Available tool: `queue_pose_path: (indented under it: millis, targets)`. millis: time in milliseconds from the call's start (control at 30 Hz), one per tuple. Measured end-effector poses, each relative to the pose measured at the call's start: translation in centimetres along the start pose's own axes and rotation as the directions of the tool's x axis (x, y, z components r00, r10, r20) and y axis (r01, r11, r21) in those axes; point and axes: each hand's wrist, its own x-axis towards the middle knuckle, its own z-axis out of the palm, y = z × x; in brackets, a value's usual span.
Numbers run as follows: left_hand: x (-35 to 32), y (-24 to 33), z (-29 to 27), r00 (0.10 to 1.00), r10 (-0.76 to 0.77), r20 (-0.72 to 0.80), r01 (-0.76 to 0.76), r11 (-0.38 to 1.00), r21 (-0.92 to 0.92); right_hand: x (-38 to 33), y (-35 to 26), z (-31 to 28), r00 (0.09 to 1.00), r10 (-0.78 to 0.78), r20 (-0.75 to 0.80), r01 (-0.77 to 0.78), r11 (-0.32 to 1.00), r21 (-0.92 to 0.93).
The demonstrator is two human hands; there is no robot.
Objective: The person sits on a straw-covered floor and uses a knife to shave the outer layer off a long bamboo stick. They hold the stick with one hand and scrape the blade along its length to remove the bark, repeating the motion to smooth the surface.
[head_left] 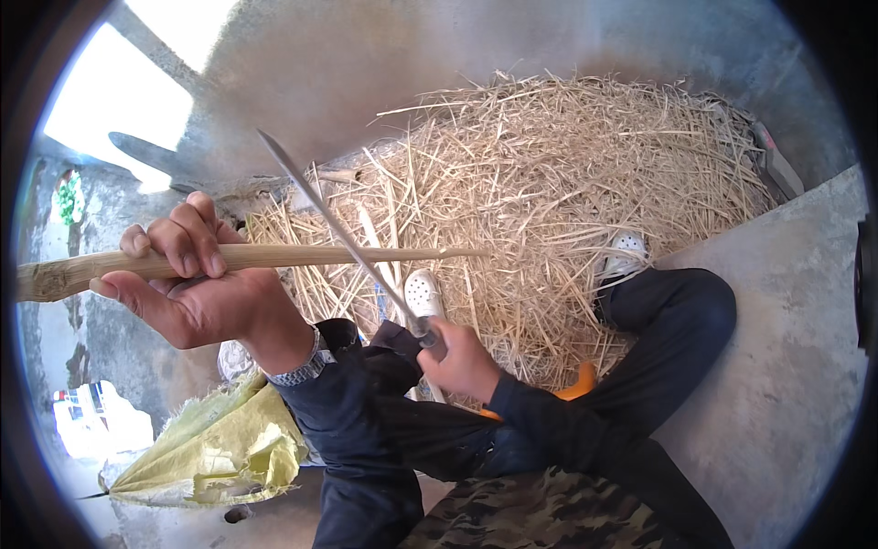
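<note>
A long pale wooden stick (315, 255), thick at the left and tapering to a point at the right, lies across my left hand (197, 288). The fingers curl over it from above, and the thumb stretches out below it. My right hand (460, 360) is closed round the handle of a long knife (320, 206). Its narrow blade slants up to the far left and crosses the stick near its middle; whether blade and wood touch I cannot tell. The far end of the stick's thick part runs to the left rim of the view.
A wide heap of pale shavings and straw-like strips (567, 174) covers the floor around my white clogs (422, 295). A torn yellow sack (219, 448) lies at the lower left. Something orange (578, 382) shows beside my right leg. A grey wall (439, 46) stands behind the heap.
</note>
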Motion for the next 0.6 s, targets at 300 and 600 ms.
queue_pose_path:
  millis: [300, 600]
  targets:
    - [0.7, -0.5, -1.0, 1.0, 0.009, 0.01, -0.008, 0.998, -0.068, -1.0, 17.3, -3.5, 0.951, 0.307, -0.023, -0.305, 0.927, -0.22]
    - [1.0, -0.4, -3.6, 0.989, -0.035, 0.145, 0.061, 0.982, -0.178, 0.6, -4.4, -1.2, 0.997, -0.041, 0.065, 0.036, 0.995, 0.089]
